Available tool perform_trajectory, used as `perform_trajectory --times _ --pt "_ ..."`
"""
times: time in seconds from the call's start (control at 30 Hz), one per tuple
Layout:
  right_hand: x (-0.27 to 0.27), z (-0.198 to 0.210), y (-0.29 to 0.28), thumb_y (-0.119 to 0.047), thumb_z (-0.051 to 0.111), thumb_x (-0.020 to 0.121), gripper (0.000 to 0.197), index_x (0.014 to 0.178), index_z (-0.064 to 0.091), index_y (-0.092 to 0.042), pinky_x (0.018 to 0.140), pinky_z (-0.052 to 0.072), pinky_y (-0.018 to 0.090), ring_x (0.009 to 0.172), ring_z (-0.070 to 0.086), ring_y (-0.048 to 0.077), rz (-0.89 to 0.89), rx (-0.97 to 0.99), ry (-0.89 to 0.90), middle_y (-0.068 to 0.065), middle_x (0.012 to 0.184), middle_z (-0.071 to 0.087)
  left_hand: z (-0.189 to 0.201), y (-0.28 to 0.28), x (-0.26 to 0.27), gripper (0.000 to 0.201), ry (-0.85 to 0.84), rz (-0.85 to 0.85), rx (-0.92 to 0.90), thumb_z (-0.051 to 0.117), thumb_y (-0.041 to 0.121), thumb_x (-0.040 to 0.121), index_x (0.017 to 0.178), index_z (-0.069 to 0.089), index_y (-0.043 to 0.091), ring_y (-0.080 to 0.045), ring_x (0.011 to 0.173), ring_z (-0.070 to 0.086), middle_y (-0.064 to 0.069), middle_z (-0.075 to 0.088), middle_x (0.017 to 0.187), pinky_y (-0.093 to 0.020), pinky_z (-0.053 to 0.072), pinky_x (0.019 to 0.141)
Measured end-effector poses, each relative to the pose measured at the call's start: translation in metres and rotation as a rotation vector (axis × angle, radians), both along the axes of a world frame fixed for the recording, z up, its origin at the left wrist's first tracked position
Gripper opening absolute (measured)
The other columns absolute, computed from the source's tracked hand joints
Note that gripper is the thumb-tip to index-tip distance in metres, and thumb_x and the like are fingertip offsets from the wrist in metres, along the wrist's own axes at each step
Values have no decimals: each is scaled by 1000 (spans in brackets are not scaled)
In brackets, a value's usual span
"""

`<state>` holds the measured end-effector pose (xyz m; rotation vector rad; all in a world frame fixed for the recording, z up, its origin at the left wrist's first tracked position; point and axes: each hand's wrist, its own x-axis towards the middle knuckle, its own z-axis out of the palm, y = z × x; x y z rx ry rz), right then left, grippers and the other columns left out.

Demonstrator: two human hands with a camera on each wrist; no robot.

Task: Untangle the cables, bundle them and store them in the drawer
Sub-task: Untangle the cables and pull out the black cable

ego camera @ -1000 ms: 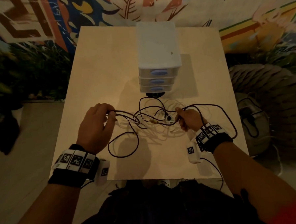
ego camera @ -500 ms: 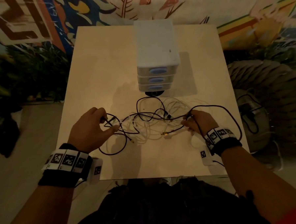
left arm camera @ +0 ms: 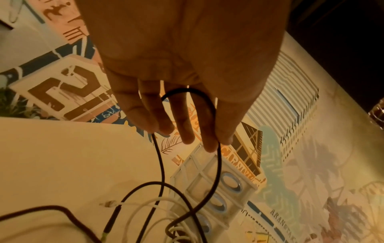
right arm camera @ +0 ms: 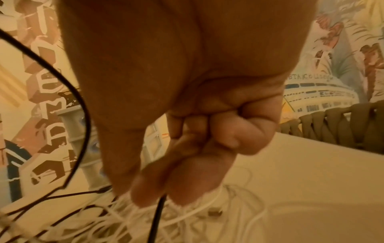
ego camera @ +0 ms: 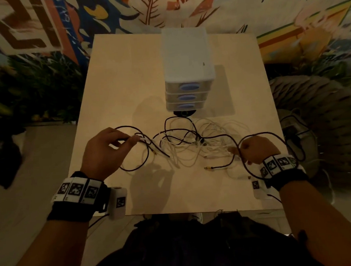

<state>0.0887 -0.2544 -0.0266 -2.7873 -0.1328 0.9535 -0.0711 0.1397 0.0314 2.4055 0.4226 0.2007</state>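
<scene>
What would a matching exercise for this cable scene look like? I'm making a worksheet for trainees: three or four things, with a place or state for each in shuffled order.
Column 1:
1. left hand
2. right hand
3. white cables
4. drawer unit

Column 2:
A. all three drawers closed
B. fist closed round a black cable
C. tangled on the table between the hands
D. holds a loop of black cable

Pairs: 1-D, 2-B, 3-C, 4-A

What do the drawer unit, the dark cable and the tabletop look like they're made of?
Drawer unit: plastic, likely; pale matte top, see-through drawer fronts, blue oval handles.
Dark cable, held in both hands: looks braided fabric; matte, faintly textured, gold-coloured plug tip. The light is too dim to be sure.
Tabletop: pale wood or laminate; smooth, matte, no clear grain.
</scene>
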Motion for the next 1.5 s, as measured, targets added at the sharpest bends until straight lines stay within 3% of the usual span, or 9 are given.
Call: perform_trajectory --times 0.23,0.47,0.63,0.73,0.87,1.07,1.23,1.33,1.5 --pt "-7 -12 -78 -35 75 88 19 94 64 -21 84 53 37 81 62 25 -260 9 -94 11 93 71 -1 13 -5 23 -46 97 -76 68 46 91 87 77 25 -7 76 54 10 65 92 -10 37 61" --pt "-39 45 -69 -22 64 95 27 121 59 -17 86 50 42 95 63 36 -477 179 -398 13 103 67 -3 15 -9 19 -74 80 -138 64 47 93 89 76 34 -14 77 54 9 65 92 -27 44 66" --pt "-68 112 63 -35 71 89 36 120 53 -38 61 46 20 71 63 7 -59 599 -396 -10 76 63 1 4 -5 27 -137 -49 -264 63 48 95 93 78 26 -20 82 60 4 63 94 -36 49 66" --pt "-74 88 148 -54 71 85 54 131 45 -44 69 53 24 73 64 3 261 716 -79 -13 81 64 9 -2 -3 29 -189 -112 -320 60 49 93 94 77 25 -15 88 62 4 63 97 -29 50 71" --pt "-68 37 205 -43 62 96 25 114 66 -26 76 50 33 79 57 10 540 663 -48 -13 88 57 14 4 -3 12 -186 -164 -334 61 47 93 93 70 40 -5 97 64 5 63 105 -18 52 76" --pt "-61 5 187 -43 56 101 28 104 72 -20 76 48 32 84 57 16 452 675 -183 -1 93 60 8 34 -9 13 -129 19 -172 59 49 92 99 68 44 -3 92 59 6 58 109 -3 43 71" --pt "-64 35 195 -41 47 104 25 102 66 -25 74 50 33 82 60 10 393 775 -253 -11 89 66 8 43 -16 64 -156 251 -48 74 60 78 128 50 28 -11 77 58 -1 50 124 -28 48 64" --pt "-67 55 207 -41 47 105 23 105 63 -25 69 44 27 76 56 1 408 740 -229 -20 80 60 25 28 -14 50 -220 99 142 59 71 85 98 53 24 -8 60 45 4 56 87 -21 34 54" --pt "-87 61 221 -47 40 97 33 113 60 -27 72 53 36 83 66 13 477 732 -225 -9 99 70 18 6 11 30 -54 -215 6 48 57 99 110 71 40 -4 62 53 12 60 82 -22 35 57"
